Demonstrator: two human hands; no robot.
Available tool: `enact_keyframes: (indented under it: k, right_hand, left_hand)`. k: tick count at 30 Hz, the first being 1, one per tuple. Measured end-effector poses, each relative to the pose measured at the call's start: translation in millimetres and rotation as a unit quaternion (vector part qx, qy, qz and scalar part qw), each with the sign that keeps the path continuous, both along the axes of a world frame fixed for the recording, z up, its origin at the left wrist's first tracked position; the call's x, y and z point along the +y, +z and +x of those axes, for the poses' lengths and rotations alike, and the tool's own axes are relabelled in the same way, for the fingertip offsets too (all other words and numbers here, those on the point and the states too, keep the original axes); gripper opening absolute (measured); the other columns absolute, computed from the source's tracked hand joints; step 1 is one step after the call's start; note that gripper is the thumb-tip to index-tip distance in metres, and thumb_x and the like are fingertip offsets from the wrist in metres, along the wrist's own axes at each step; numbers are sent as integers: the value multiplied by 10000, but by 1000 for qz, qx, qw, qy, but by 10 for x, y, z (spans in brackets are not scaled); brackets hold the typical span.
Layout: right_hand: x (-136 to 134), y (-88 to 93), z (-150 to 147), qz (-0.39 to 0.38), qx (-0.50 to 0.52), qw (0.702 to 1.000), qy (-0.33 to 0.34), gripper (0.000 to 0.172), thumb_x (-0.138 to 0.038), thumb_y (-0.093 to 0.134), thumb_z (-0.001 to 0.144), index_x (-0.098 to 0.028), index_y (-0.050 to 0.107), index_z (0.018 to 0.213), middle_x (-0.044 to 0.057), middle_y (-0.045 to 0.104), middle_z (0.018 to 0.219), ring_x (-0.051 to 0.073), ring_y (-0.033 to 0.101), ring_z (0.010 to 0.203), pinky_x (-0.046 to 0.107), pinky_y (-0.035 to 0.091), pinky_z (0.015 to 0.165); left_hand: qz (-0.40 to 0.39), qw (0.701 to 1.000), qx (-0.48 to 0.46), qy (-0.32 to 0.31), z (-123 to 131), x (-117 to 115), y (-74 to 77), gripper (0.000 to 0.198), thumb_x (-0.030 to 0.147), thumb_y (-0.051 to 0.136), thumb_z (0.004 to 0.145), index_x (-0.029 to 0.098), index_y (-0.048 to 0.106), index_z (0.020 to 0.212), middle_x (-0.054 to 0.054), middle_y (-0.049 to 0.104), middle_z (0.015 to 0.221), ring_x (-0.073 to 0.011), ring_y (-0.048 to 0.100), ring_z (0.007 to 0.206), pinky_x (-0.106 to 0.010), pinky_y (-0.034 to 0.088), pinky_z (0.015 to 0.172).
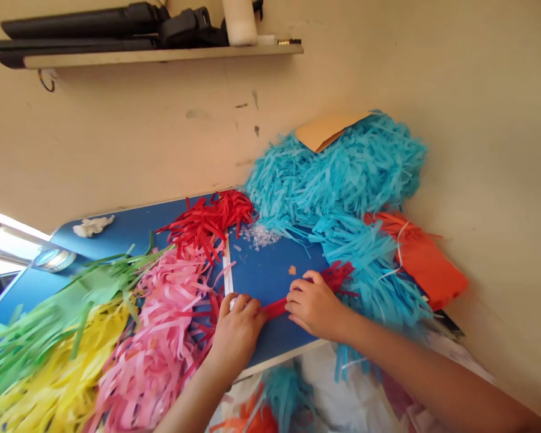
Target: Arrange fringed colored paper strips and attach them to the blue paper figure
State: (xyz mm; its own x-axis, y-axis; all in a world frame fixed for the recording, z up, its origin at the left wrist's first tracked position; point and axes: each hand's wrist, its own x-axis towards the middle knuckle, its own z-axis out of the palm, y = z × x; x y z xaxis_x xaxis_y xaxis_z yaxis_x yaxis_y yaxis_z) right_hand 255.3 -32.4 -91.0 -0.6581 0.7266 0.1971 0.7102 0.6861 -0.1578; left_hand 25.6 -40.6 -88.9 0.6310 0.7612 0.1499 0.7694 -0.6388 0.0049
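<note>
Between my hands a narrow red tissue-paper strip stretches across the blue tabletop, its fringed end spreading out on the right. My left hand is closed over the strip's left part, fingers curled down; its fingertips are partly hidden. My right hand grips the strip farther right, with bent fingers and a raised knuckle. More dark red fringe lies left of my left hand. A small orange-brown scrap rests just beyond my right hand.
Fringed paper lies in green, yellow, pink, red and blue heaps. Clear bits are scattered near the wall. Orange paper is at right; a tape roll at left. A shelf hangs above.
</note>
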Motion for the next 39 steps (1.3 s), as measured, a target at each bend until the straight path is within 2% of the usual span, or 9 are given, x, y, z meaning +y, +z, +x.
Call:
enact_keyframes:
  k: [5,9,15,19,21,26,29,35,39]
  right_hand:
    - [78,-134,-56,55,-60,995,59,301,-120,419,987,-204,654,818,22,662,802,182,503,850,431,255,967]
    - [189,-181,-57,55,-24,997,53,241,-184,495,949,-192,640,756,18,657,762,177,505,795,409,283,896]
    - [210,-92,-36,25,-3,999,22,236,-183,531,905,-186,631,691,11,667,736,166,520,776,389,271,824]
    - [102,-38,-121,58,-2,998,9,135,-301,614,887,-175,660,894,53,682,929,226,519,942,416,271,866]
    - [53,-76,-179,89,-7,996,21,141,-304,626,894,-171,651,936,57,674,942,234,506,945,422,274,870]
    - [30,-284,-104,133,13,991,27,199,-146,561,949,-185,646,773,6,643,721,181,483,788,381,270,791]
    - [67,-327,75,80,69,994,-2,190,-221,609,954,-216,692,783,-9,690,780,164,502,811,371,258,789]
    - [187,-235,239,-153,138,972,-113,79,-275,785,816,-263,757,744,-28,708,813,156,554,859,328,272,774]
    - [222,-169,192,-174,115,968,-139,135,-265,723,851,-227,736,722,-13,696,792,165,552,848,319,270,744]
  left_hand:
    - [-18,1000,-7,-8,47,-32,49,141,182,545,875,215,674,829,-40,703,854,-261,581,991,-523,260,1059]
    - [-12,1000,-6,2,81,-45,49,149,272,555,892,199,685,876,-48,704,844,-259,587,943,-519,283,1027]
    - [53,998,-7,23,74,-22,-61,204,152,508,905,200,665,783,-23,691,777,-226,592,866,-460,324,949]
    - [80,995,-51,20,55,-19,-161,178,152,555,894,210,664,766,2,684,727,-214,589,826,-443,329,923]
    - [82,994,-74,19,51,-33,-184,164,155,563,894,215,672,786,8,690,737,-213,587,822,-447,323,932]
    - [58,995,-83,14,-20,-96,-171,159,141,566,897,225,687,835,6,707,771,-222,592,845,-454,312,945]
    - [16,992,-120,26,-115,-117,-188,166,180,560,919,252,695,857,13,728,826,-219,601,861,-459,299,942]
    - [-109,974,-175,89,-208,-93,-221,226,308,506,958,261,697,846,-6,713,869,-215,595,869,-410,323,848]
    - [-128,976,-129,121,-137,-45,-181,293,337,462,966,233,677,796,-24,701,829,-236,594,856,-413,326,818]
